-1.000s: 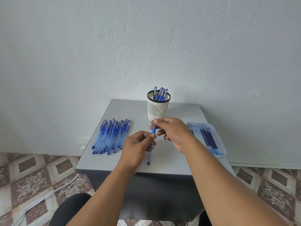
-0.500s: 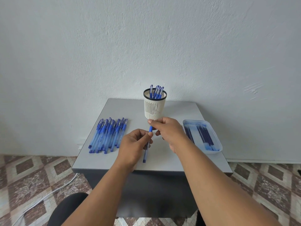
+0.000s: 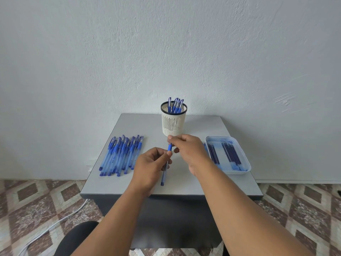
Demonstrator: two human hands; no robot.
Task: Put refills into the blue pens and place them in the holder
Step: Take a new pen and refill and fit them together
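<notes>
Assembly is the step we judge in hand: left hand (image 3: pixel 150 168) grips the pen (image 3: pixel 164 169), right hand (image 3: pixel 186 150) pinches its tip, holder (image 3: pixel 174 120) waiting at twelve o'clock.

The setting looks like a plain room in a home or small office rather than a workshop. A small grey desk (image 3: pixel 140 122) stands with its far edge against a bare, rough-plastered white wall (image 3: pixel 166 52). The floor (image 3: pixel 27 200) is laid with patterned tiles in brown and cream diamonds, and a white cable (image 3: pixel 55 224) trails across it past the desk's near left corner. Stationery fills the desk: a mesh pen holder (image 3: pixel 173 122) at the far edge, loose pens (image 3: pixel 120 156) along the left edge.
</notes>
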